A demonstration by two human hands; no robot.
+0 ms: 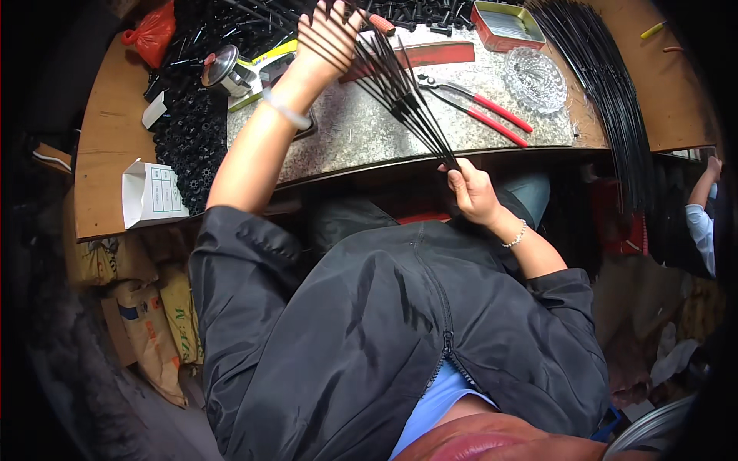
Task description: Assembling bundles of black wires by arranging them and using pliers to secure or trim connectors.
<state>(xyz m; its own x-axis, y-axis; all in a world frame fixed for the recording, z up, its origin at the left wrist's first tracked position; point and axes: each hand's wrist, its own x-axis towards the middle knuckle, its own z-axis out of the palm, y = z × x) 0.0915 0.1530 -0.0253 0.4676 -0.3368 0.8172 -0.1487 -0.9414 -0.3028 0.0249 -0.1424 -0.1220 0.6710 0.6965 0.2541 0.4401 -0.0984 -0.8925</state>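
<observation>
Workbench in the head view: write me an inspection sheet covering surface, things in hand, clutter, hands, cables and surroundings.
Surface: speckled grey board on a brown bench.
Things in hand: bundle of thin black rods, fanned out toward its far end.
Clutter: red-handled pliers, clear glass dish, red-sided tin, small black parts, white carton, red bag; long black rods hanging past the near edge.
Hands: right hand grips the bundle's near end; left hand spread, rods crossing it.
Cables: grey looped strand at lower right, kind unclear.
Surroundings: sacks below at left; another person's sleeve at right.
</observation>
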